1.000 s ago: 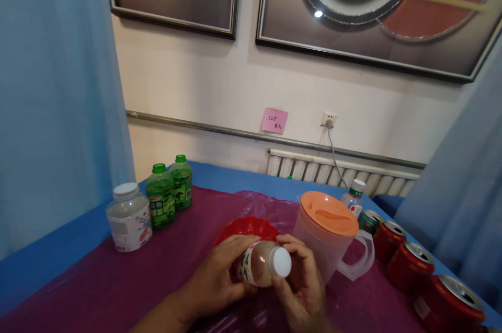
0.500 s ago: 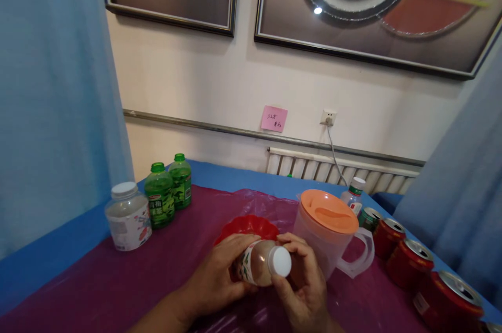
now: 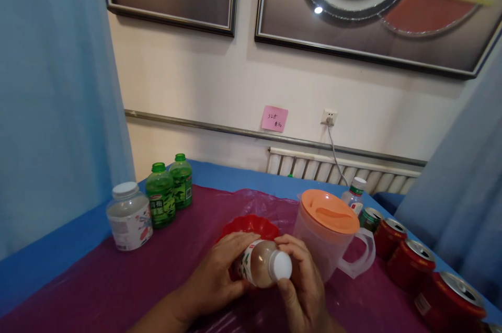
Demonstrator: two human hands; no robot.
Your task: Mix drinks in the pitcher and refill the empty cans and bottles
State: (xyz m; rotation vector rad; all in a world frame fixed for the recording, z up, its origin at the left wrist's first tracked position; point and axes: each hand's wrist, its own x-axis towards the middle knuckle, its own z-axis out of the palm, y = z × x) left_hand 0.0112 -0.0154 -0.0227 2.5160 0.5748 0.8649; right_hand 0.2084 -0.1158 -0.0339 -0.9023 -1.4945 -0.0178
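A small clear bottle (image 3: 262, 265) with a white cap (image 3: 281, 265) and a printed label lies tilted between my hands, its cap towards me and to the right. My left hand (image 3: 219, 273) is wrapped round the labelled body. My right hand (image 3: 306, 283) pinches the cap, thumb on its lower edge and fingers at its upper right side. Behind the bottle, partly covered by my hands, is a red scalloped bowl (image 3: 251, 223). Just right of my right hand stands a clear pitcher (image 3: 314, 249) with an orange lid (image 3: 329, 210).
On the left stand a wide white-lidded jar (image 3: 129, 218) and two green bottles (image 3: 160, 197). Along the right edge are another white-capped bottle (image 3: 354, 194), a green can (image 3: 369, 218) and several red cans (image 3: 410, 264). Purple plastic sheeting (image 3: 137, 280) covers the blue table (image 3: 219, 172).
My right thumb has slid slightly to the right along the cap's lower edge, and the right fingers have shifted a little. The bottle and my left hand stay almost where they were.
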